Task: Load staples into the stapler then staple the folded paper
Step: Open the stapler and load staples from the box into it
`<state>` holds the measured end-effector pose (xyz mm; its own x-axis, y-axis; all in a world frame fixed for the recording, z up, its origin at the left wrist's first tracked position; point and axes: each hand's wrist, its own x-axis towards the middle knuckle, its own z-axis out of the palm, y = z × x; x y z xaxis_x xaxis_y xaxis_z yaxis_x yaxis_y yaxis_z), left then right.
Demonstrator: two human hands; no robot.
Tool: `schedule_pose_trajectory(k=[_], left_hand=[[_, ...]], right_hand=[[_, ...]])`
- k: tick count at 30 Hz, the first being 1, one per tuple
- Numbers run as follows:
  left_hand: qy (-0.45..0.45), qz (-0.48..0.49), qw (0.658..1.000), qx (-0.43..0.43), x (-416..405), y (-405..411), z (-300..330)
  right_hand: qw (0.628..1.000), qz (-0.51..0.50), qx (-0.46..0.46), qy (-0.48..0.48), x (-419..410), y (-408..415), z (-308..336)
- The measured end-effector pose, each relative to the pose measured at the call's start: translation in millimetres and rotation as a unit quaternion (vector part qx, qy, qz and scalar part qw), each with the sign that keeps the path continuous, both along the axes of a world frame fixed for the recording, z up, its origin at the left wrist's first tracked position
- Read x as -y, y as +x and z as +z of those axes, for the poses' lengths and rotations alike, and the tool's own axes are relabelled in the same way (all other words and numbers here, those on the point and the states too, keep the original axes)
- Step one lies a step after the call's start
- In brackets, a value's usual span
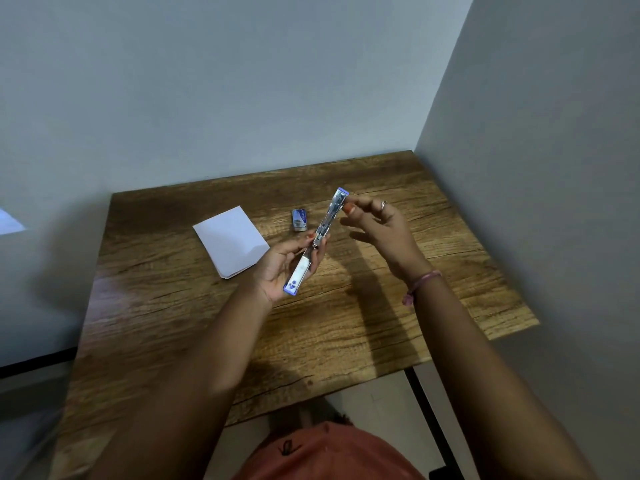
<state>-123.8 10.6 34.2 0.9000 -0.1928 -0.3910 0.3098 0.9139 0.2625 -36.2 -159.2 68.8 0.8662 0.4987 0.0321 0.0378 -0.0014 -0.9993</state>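
Note:
The blue and silver stapler (317,242) is swung fully open into one long line above the wooden table (346,306). My left hand (282,268) grips its lower half, fingers and thumb curled round the body. My right hand (375,225) is at the upper half, fingertips bent near the metal staple channel; whether it pinches anything is too small to tell. The folded white paper (231,241) lies flat to the left. A small blue staple box (300,220) stands just behind the stapler.
The table stands in a corner, with grey walls behind and on the right. Its front edge is near my body, and black table legs (429,420) show below on the right.

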Motion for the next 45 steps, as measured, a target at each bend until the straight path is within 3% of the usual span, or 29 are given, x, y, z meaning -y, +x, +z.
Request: schedule_pose_trajectory(k=[15,21,24,27,32,35,37,39,45], left_hand=[[0.061,-0.041,0.995,0.065,2.6,1.4,13.3],[0.222,-0.085,0.970,0.044,-10.4,6.8,14.6],[0.346,-0.111,0.931,0.037,-19.1,10.7,18.9],[0.489,-0.107,0.866,0.008,-23.0,18.5,24.9],[0.690,-0.137,0.710,0.029,-18.6,30.7,28.8],[0.779,-0.164,0.599,0.086,-14.5,36.1,24.3],[0.814,-0.167,0.545,0.114,-12.0,36.3,18.8],[0.828,-0.160,0.522,0.126,-10.6,35.2,11.5],[0.822,-0.121,0.538,0.142,-14.6,33.6,0.6]], right_hand=[[0.997,0.029,-0.040,0.065,-5.3,-7.1,20.4],[0.996,0.027,-0.077,0.046,3.4,0.8,-0.3],[0.998,0.028,-0.047,-0.020,12.6,8.2,-15.2],[0.996,0.026,-0.009,-0.087,18.9,14.6,-31.7],[0.986,0.040,0.036,-0.156,21.0,18.9,-54.1],[0.983,0.008,0.039,-0.182,22.1,22.4,-66.8],[0.977,-0.002,0.047,-0.208,22.7,24.7,-75.6],[0.973,0.006,0.056,-0.224,22.4,25.5,-81.9],[0.973,0.005,0.060,-0.221,21.1,27.6,-84.3]])
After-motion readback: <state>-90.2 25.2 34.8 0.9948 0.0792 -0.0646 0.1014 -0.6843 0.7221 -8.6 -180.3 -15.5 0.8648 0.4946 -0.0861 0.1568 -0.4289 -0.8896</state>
